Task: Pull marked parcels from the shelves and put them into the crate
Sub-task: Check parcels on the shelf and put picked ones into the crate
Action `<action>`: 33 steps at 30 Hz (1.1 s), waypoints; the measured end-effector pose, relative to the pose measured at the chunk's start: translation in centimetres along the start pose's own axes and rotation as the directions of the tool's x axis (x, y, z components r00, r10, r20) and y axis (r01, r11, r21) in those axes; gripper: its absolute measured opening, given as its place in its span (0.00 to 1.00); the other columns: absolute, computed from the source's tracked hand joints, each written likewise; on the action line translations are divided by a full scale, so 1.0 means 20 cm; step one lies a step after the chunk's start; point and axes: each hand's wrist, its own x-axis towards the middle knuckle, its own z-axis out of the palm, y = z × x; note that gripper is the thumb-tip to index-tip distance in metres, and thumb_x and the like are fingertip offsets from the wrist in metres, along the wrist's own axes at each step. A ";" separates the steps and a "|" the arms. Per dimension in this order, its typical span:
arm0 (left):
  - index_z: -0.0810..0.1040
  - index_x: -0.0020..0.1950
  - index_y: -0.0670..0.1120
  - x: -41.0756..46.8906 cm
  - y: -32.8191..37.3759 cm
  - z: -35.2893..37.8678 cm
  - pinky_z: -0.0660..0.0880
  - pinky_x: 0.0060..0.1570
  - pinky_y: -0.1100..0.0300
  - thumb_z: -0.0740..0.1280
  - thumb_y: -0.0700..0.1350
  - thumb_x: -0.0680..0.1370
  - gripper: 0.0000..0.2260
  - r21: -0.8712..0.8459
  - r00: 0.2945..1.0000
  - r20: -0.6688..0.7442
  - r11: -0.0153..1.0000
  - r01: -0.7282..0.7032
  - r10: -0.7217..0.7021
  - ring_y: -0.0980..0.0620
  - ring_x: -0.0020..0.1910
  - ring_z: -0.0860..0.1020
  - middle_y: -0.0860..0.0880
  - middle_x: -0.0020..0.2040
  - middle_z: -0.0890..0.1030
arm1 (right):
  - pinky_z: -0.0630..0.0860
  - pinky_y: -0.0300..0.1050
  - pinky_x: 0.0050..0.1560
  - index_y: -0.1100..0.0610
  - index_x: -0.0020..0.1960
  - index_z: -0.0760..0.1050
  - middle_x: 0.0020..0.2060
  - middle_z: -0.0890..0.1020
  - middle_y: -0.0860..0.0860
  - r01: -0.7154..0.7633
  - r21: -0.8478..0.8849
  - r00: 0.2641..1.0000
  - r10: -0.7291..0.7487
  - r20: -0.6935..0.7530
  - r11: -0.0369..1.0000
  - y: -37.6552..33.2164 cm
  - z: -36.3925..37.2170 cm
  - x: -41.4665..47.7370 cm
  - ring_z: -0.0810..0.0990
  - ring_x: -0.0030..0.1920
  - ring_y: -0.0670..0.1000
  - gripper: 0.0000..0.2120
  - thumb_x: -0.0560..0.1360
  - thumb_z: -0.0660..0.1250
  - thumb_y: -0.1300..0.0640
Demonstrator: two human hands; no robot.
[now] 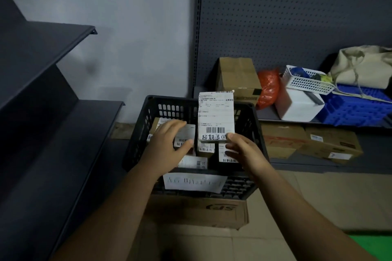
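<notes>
Shelving [53, 53], dark metal, two tiers in view at far left.

Crate [140, 133], black, slotted walls, standing on a brown carton [197, 212]. I cannot read the carton's printed logo. A white paper sheet [194, 182] is on the crate's near wall, and its handwriting is too blurred to read.

Left hand [167, 144]: released, with fingers spread and laid on a flat parcel [187, 133] in the left half of the crate. A barcode and handwritten marks show beside the thumb.

Loose parcels [229, 158], at least three, lie on the crate floor, each with a white label, a barcode and handwritten characters.

Upright parcel [216, 116]: held over the middle of the crate, with its top above the far rim. It carries a full shipping label whose small print is illegible to me. Below that come a barcode and the handwritten mark 超期退回.

Right hand [244, 150]: grasping the upright parcel at its lower right corner, thumb on the label face.

Pegboard shelf unit [297, 17], behind and to the right. The upper shelf holds a brown box [237, 76], an orange bag [268, 87], a white box [297, 106] with a white basket [307, 81] on top, a blue bin [356, 110] and a beige cloth bag [364, 65]. Below them are cardboard boxes [331, 144] with small white labels that I cannot read.
</notes>
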 end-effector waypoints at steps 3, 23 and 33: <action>0.68 0.73 0.50 0.18 -0.11 0.04 0.63 0.71 0.54 0.66 0.55 0.78 0.25 -0.016 0.998 0.065 1.000 -0.011 0.012 0.57 0.71 0.64 0.54 0.72 0.68 | 0.77 0.45 0.57 0.53 0.56 0.81 0.49 0.86 0.47 -0.068 0.002 0.997 0.068 -0.038 0.998 0.01 0.02 0.14 0.82 0.54 0.48 0.15 0.74 0.70 0.46; 0.65 0.75 0.54 0.61 -0.30 0.63 0.69 0.63 0.56 0.68 0.55 0.77 0.27 -0.063 0.909 0.326 0.953 0.296 -0.261 0.55 0.68 0.68 0.54 0.71 0.69 | 0.78 0.47 0.60 0.51 0.61 0.80 0.56 0.84 0.49 -0.417 -0.037 0.907 0.418 0.057 0.908 0.29 -0.22 0.75 0.81 0.59 0.51 0.18 0.75 0.69 0.43; 0.67 0.74 0.51 0.63 -0.45 0.82 0.67 0.66 0.56 0.70 0.51 0.76 0.27 -0.069 0.884 0.341 0.930 0.362 -0.319 0.56 0.67 0.68 0.53 0.70 0.70 | 0.78 0.48 0.55 0.51 0.63 0.78 0.58 0.83 0.52 -0.538 -0.005 0.842 0.538 0.043 0.843 0.51 -0.21 0.95 0.81 0.59 0.54 0.19 0.75 0.70 0.46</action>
